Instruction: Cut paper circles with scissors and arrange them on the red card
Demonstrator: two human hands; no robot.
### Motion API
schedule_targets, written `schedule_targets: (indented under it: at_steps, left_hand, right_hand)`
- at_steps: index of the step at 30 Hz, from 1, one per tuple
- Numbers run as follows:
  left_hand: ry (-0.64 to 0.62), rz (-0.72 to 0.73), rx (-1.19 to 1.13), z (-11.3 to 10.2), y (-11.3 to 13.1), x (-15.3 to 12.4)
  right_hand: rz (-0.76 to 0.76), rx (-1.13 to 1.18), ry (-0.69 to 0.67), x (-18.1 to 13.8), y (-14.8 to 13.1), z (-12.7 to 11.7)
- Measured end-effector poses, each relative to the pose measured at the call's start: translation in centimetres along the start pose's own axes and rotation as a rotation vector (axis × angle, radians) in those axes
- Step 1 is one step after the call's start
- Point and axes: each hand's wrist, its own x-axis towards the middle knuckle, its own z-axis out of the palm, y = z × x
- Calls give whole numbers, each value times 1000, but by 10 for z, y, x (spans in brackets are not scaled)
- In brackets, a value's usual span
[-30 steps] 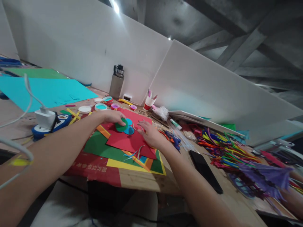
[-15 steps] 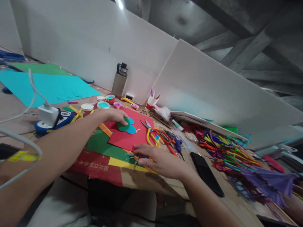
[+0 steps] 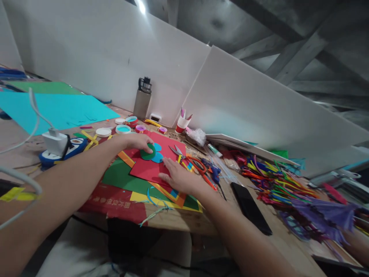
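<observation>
My left hand presses its fingertips on a green paper circle that overlaps two blue circles on a red paper sheet. My right hand lies flat, fingers apart, on the near right part of the red sheet and holds nothing. Under the red sheet lie green, orange and yellow sheets. Thin paper strips hang over the table's front edge. Scissors with orange and yellow handles lie just right of the red sheet.
A black phone lies right of my right arm. Colourful pipe cleaners pile at the right. A grey bottle, a cup and several tape rolls stand at the back. A white charger and cable sit at the left.
My right hand swept from the red sheet toward the table's front edge, pushing paper strips off it, then came back onto the red sheet. My left hand stayed on the green circle.
</observation>
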Motion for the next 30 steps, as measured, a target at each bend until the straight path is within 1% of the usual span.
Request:
schedule_targets:
  at_steps: [3, 6, 7, 9, 10, 11, 12, 13, 15, 16, 17, 18, 19, 21, 22, 23, 25, 28, 30]
  left_hand:
    - [2, -15, 82, -1, -1, 1]
    - [8, -28, 87, -2, -1, 0]
    - [9, -25, 42, -3, -1, 0]
    - [27, -4, -108, -5, -1, -3]
    - [36, 17, -193, -6, -1, -4]
    - [44, 44, -277, -7, 0, -6]
    - [45, 70, -352, -8, 1, -7]
    - [44, 93, -413, -8, 3, -8]
    - [40, 129, -487, -7, 8, -11]
    - [39, 143, -501, -6, 11, -12]
    - [35, 159, -496, -4, 13, -13]
    - [24, 174, -483, -2, 15, -14]
    - [2, 186, -473, 1, 17, -14]
    - [-30, 171, -474, 7, 18, -13]
    - [3, 141, -461, 9, 18, -12]
    - [50, 107, -425, 12, 17, -11]
    - [87, 37, -362, 16, 17, -9]
    - [111, -41, -289, 21, 19, -7]
    - [95, -38, -157, 25, 22, -7]
  right_hand:
    - [21, 41, -67, -40, -23, 2]
    - [-49, 102, -163, -81, -53, 0]
    - [-120, 153, -190, -91, -62, -2]
    - [-332, 324, -269, -104, -75, -8]
    - [-415, 422, -283, -105, -79, -11]
    - [-454, 508, -250, -103, -80, -15]
    - [-441, 580, -167, -96, -79, -18]
    - [-366, 624, -39, -86, -75, -21]
    - [-158, 666, 331, -55, -61, -23]
    - [-87, 674, 479, -37, -52, -23]
    - [-10, 661, 595, -19, -42, -21]
    - [54, 626, 654, -2, -32, -17]
    - [98, 615, 655, 13, -23, -13]
    - [125, 687, 559, 35, -9, -2]
    - [123, 757, 482, 41, -5, 3]
    - [138, 824, 435, 44, -1, 7]
    - [176, 903, 385, 42, 5, 13]
    - [260, 940, 441, 35, 15, 10]
    - [310, 959, 501, 33, 22, 5]
